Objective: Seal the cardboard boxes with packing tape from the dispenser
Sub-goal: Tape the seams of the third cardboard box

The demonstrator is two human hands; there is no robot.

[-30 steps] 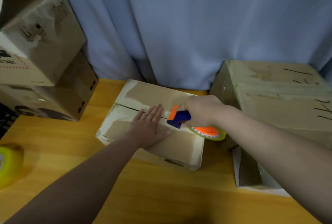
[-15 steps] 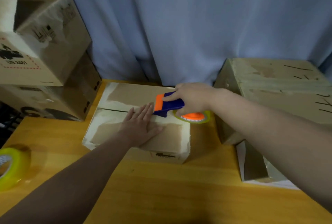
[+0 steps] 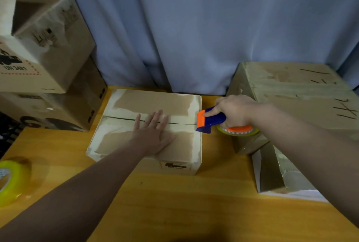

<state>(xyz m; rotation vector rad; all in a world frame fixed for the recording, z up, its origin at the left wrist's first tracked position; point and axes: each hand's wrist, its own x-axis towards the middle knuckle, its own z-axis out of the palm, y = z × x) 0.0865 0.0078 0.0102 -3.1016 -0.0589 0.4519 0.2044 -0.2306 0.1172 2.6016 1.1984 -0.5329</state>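
cardboard box scuffed, left hand spread flat on it, right hand grip clamped on plastic dispenser

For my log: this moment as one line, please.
left hand flat on box | right hand holds dispenser at box's right edge

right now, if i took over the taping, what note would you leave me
Left hand: open, flat on the small box, fingers across its centre seam.
Right hand: grips the tape dispenser, orange mouth at the seam's right end.
Done: flaps closed; whether tape covers the seam, cannot tell.
Left: finish this seam, then check the large box at right and the stacked boxes at left.
Spare tape roll on table's left edge.
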